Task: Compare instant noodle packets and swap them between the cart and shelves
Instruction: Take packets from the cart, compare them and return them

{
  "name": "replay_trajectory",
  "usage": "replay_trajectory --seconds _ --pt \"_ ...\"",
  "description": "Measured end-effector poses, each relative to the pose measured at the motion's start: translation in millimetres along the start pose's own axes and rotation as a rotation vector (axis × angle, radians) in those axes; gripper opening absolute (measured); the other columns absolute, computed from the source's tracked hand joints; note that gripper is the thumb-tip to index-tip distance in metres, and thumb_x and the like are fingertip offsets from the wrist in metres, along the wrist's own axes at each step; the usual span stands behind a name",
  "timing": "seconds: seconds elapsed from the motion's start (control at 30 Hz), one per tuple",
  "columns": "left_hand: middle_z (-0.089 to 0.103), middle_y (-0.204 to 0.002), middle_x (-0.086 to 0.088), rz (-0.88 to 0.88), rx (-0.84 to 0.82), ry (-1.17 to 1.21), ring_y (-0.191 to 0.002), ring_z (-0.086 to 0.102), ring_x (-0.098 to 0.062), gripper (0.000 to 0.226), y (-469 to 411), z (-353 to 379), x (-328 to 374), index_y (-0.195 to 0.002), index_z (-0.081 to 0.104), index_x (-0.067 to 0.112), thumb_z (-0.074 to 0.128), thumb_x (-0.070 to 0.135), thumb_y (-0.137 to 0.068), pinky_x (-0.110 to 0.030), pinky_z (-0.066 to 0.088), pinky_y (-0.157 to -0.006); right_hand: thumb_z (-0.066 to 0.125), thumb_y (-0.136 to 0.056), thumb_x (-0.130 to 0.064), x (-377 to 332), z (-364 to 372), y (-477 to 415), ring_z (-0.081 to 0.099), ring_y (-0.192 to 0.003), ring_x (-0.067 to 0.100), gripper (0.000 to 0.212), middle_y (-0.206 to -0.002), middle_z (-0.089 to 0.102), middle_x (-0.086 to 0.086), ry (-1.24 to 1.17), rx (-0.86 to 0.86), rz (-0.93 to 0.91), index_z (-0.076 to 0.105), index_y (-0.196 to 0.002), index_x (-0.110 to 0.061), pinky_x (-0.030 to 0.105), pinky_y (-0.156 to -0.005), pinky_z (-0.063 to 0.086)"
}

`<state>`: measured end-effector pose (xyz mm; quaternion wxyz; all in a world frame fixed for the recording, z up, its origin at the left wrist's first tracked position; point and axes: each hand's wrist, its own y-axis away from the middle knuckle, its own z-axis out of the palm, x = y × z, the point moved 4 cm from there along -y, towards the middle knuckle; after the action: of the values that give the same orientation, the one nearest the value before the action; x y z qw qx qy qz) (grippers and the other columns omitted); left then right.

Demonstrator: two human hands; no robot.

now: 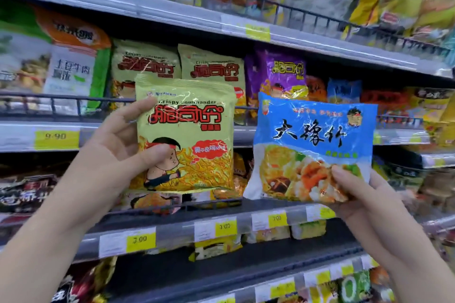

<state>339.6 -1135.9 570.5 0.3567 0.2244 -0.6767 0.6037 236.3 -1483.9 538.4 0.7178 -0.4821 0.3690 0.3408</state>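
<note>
My left hand (115, 152) holds a pale yellow-green noodle packet (197, 130) upright by its left edge, thumb across the front over a cartoon face. My right hand (357, 194) pinches a blue noodle packet (315, 140) at its lower right corner, thumb on the front. Both packets are raised side by side in front of the shelves, fronts toward me, the blue one tilted slightly. No cart is in view.
Matching yellow-green packets (211, 66) and a purple packet (283, 74) stand on the middle shelf behind a black wire rail (61, 101). Price tags (140, 240) line the shelf edges. Shelves above and below carry more noodle packs; a dark bare patch (270, 268) shows lower down.
</note>
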Motion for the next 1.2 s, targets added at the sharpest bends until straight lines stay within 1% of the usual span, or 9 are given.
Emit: replay_trajectory --seconds 0.17,0.23,0.37,0.57,0.73,0.87,1.0,1.13,1.2 --pt "0.073 -0.123 -0.003 0.062 0.077 -0.056 -0.093 0.074 -0.016 0.069 -29.7 11.9 11.8 -0.137 0.056 0.038 0.075 0.011 -0.077 -0.024 0.060 -0.081 0.066 -0.082 -0.022 8.5 -15.6 -47.4 0.076 -0.085 0.019 0.032 -0.105 0.078 0.008 -0.092 -0.075 -0.021 0.073 -0.113 -0.014 0.028 -0.067 0.062" --pt "0.072 -0.125 -0.003 0.081 0.129 -0.115 -0.097 0.072 -0.013 0.072 -44.6 15.2 18.6 -0.139 0.055 0.035 0.077 0.016 -0.074 -0.023 0.058 -0.084 0.072 -0.073 -0.028 10.0 -24.8 -64.6 0.077 -0.085 0.019 0.038 -0.103 0.078 0.008 -0.132 -0.102 -0.019 0.074 -0.109 -0.014 0.029 -0.069 0.062" --pt "0.067 -0.134 -0.003 0.072 0.210 -0.237 -0.117 0.068 -0.020 0.075 -62.8 24.9 26.5 -0.141 0.053 0.036 0.080 0.022 -0.072 -0.037 0.053 -0.101 0.074 -0.067 -0.030 9.7 -41.2 -95.4 0.077 -0.085 0.023 0.044 -0.101 0.079 0.011 -0.172 -0.189 0.007 0.076 -0.103 -0.006 0.031 -0.067 0.063" --pt "0.075 -0.122 -0.001 0.069 0.295 -0.264 -0.112 0.072 -0.019 0.076 -78.8 37.8 38.7 -0.147 0.046 0.027 0.073 0.011 -0.078 -0.028 0.060 -0.090 0.061 -0.081 -0.019 14.2 -55.5 -123.3 0.078 -0.086 0.021 0.040 -0.107 0.079 0.011 -0.218 -0.273 0.048 0.069 -0.118 -0.005 0.031 -0.065 0.063" --pt "0.076 -0.118 -0.001 0.037 0.305 -0.325 -0.108 0.074 -0.020 0.077 -95.9 41.0 43.9 -0.146 0.046 0.025 0.076 0.013 -0.077 -0.032 0.061 -0.089 0.059 -0.080 -0.016 15.1 -52.6 -125.9 0.079 -0.080 0.023 0.027 -0.099 0.080 0.011 -0.220 -0.298 0.048 0.078 -0.098 -0.007 0.030 -0.062 0.063" --pt "0.074 -0.121 0.002 0.065 0.310 -0.415 -0.108 0.073 -0.012 0.072 -108.9 40.5 44.2 -0.147 0.041 0.023 0.076 0.002 -0.087 -0.032 0.059 -0.093 0.058 -0.081 -0.016 19.0 -48.8 -124.1 0.078 -0.085 0.026 0.030 -0.105 0.079 0.013 -0.194 -0.290 0.062 0.075 -0.104 -0.006 0.032 -0.064 0.064" --pt "0.070 -0.125 0.002 0.067 0.229 -0.521 -0.109 0.072 -0.009 0.075 -121.3 41.5 44.8 -0.149 0.039 0.022 0.077 0.006 -0.088 -0.030 0.058 -0.094 0.067 -0.077 -0.023 24.9 -49.5 -121.2 0.074 -0.097 0.031 0.027 -0.116 0.076 0.018 -0.185 -0.249 0.085 0.082 -0.099 -0.016 0.040 -0.076 0.065" --pt "0.065 -0.126 0.007 0.096 0.161 -0.599 -0.103 0.071 -0.001 0.068 -127.0 52.2 43.3 -0.147 0.037 0.017 0.074 0.004 -0.091 -0.015 0.056 -0.083 0.066 -0.077 -0.023 26.1 -50.6 -114.3 0.078 -0.090 0.026 0.026 -0.111 0.078 0.014 -0.179 -0.243 0.078 0.083 -0.096 -0.021 0.036 -0.070 0.065" --pt "0.065 -0.125 0.007 0.090 0.139 -0.608 -0.101 0.072 -0.002 0.067 -127.2 52.2 37.6 -0.146 0.038 0.020 0.074 0.006 -0.092 -0.017 0.057 -0.080 0.065 -0.077 -0.022 24.7 -51.8 -110.9 0.079 -0.085 0.023 0.024 -0.108 0.079 0.013 -0.185 -0.230 0.061 0.084 -0.093 -0.023 0.034 -0.068 0.064"
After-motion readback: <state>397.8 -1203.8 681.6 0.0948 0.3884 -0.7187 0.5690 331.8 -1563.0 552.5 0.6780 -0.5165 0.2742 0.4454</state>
